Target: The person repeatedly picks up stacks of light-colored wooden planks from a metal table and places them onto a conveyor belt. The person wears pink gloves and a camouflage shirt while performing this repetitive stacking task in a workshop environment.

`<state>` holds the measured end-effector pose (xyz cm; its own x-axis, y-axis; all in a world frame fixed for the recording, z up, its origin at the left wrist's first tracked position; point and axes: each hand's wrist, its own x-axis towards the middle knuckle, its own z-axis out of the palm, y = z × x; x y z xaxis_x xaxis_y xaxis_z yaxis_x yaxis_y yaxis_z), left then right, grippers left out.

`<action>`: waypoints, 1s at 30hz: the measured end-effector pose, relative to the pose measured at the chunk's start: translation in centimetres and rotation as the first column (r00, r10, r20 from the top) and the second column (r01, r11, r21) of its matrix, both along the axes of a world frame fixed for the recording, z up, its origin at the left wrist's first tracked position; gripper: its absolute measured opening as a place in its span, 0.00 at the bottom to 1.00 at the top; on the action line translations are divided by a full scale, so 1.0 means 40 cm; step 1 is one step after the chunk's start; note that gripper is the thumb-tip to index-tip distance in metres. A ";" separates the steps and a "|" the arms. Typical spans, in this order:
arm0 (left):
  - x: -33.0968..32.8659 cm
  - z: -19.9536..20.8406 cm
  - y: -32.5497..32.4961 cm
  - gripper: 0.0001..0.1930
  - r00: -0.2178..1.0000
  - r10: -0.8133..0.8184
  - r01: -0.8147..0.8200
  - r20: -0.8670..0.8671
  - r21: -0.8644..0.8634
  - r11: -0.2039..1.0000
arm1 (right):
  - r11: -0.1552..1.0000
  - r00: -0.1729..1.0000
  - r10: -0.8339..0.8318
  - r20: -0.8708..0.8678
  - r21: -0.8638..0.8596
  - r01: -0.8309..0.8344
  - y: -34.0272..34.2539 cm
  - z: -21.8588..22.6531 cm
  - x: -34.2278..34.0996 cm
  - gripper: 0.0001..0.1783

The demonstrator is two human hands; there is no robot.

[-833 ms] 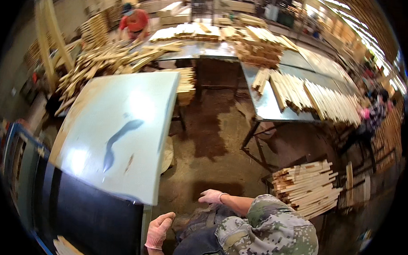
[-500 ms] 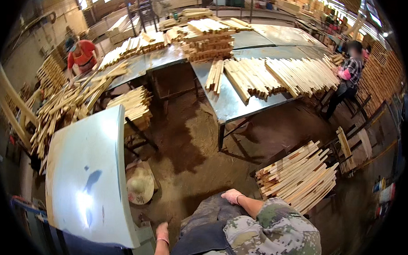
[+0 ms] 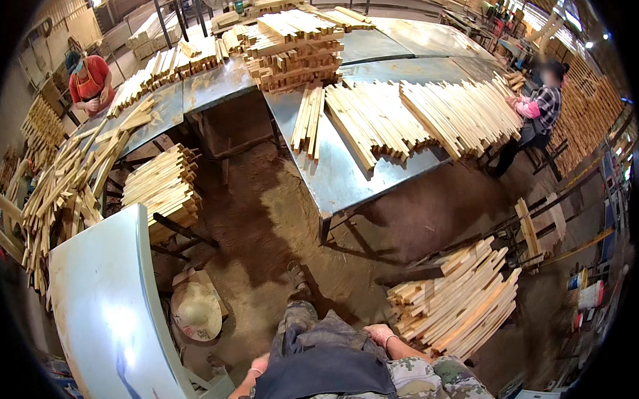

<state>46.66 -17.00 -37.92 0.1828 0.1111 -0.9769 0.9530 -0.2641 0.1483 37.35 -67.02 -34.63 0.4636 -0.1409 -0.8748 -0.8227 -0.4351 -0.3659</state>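
Note:
My right hand (image 3: 380, 334) is low at my right side, beside the dark apron (image 3: 324, 379). Its fingers look curled in, and nothing shows in them. My left hand (image 3: 259, 364) hangs by the apron's left edge, its fingers mostly hidden. A sandalled foot (image 3: 297, 275) is stretched forward on the floor. To my right, nearest the right hand, lies a stack of light wooden strips (image 3: 460, 299). At my left stands a table with a pale, shiny metal top (image 3: 105, 297).
A metal-topped table (image 3: 320, 182) ahead bears rows of wooden strips (image 3: 378, 121). A straw hat (image 3: 196, 311) lies low beside the left table. One co-worker (image 3: 91, 82) stands far left, another (image 3: 544, 102) at the right end of the table. Loose strips (image 3: 63, 190) are heaped at left.
The view has shifted, and the tables and hat sit further left. A foot has come into view ahead. My right hand has drawn back from the thigh; my left is lower and more hidden.

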 end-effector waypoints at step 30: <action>1.975 0.286 -1.351 0.54 0.496 -0.640 0.392 0.586 0.507 0.768 | 1.000 0.958 -0.004 0.288 0.022 -0.002 -0.415 0.213 1.801 0.63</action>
<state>125.64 -71.02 -26.46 0.8910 -0.0102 -0.4540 0.2547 -0.8164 0.5183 109.39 -83.60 -26.11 0.6961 -0.1238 -0.7071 -0.6815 -0.4239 -0.5966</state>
